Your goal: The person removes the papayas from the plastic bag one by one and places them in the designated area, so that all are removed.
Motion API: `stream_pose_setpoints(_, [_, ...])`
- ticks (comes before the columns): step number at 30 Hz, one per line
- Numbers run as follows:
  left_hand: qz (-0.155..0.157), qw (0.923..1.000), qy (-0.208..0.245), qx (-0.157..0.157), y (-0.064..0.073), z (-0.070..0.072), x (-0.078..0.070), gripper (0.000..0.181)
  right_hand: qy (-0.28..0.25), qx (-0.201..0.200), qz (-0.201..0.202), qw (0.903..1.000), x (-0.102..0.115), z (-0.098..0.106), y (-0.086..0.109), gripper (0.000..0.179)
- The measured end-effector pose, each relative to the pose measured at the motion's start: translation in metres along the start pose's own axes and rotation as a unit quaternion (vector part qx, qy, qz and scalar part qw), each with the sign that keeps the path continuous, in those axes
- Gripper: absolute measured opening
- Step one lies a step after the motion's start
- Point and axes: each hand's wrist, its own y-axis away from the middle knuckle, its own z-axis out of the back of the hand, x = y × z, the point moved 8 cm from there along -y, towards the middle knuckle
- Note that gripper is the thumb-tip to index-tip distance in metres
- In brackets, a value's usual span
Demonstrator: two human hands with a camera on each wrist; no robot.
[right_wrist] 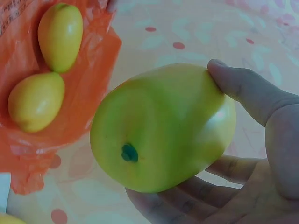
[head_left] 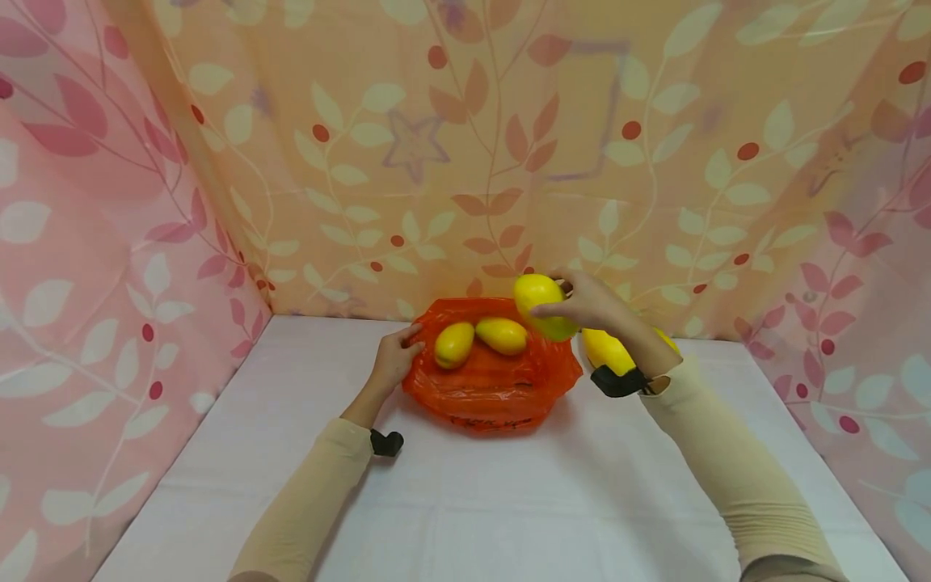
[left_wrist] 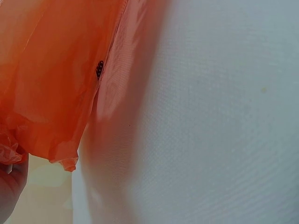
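Note:
An orange-red plastic bag (head_left: 494, 396) lies spread open on the white cloth, with two yellow mangoes, one mango (head_left: 454, 345) and another mango (head_left: 502, 335), inside it. My left hand (head_left: 393, 356) pinches the bag's left edge; only part of that hand (left_wrist: 10, 189) shows in the left wrist view. Over the bag's right rim my right hand (head_left: 582, 301) holds a yellow-green mango (right_wrist: 159, 130), thumb on one side and fingers curled under the other. A dark green stem (right_wrist: 129, 152) marks its end.
More yellow fruit (head_left: 609, 352) sits right of the bag, partly hidden behind my right forearm. A white cloth (head_left: 509, 509) covers the table. Leaf-patterned fabric (head_left: 494, 162) walls the back and both sides. Each wrist wears a black strap.

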Motion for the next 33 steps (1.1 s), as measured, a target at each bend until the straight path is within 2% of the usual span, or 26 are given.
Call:
stream_pose_setpoints(7, [0.0, 1.0, 0.001, 0.0, 0.0, 0.0, 0.002, 0.044, -0.001, -0.017, -0.004, 0.9998, -0.011, 0.014, 0.011, 0.079])
stream_pose_setpoints(13, [0.003, 1.0, 0.003, 0.003, 0.0, -0.001, 0.002, 0.045, 0.004, -0.03, -0.004, 0.9995, -0.021, 0.024, 0.022, 0.074])
stream_pose_setpoints(20, [0.007, 1.0, -0.002, 0.005, 0.001, -0.001, 0.002, 0.045, -0.005, -0.03, -0.027, 0.9992, -0.034, 0.032, 0.031, 0.081])
stream_pose_setpoints(33, [0.008, 0.9999, 0.01, 0.003, 0.002, -0.002, 0.001, 0.045, -0.011, -0.045, -0.045, 0.9979, -0.053, 0.046, 0.042, 0.094])
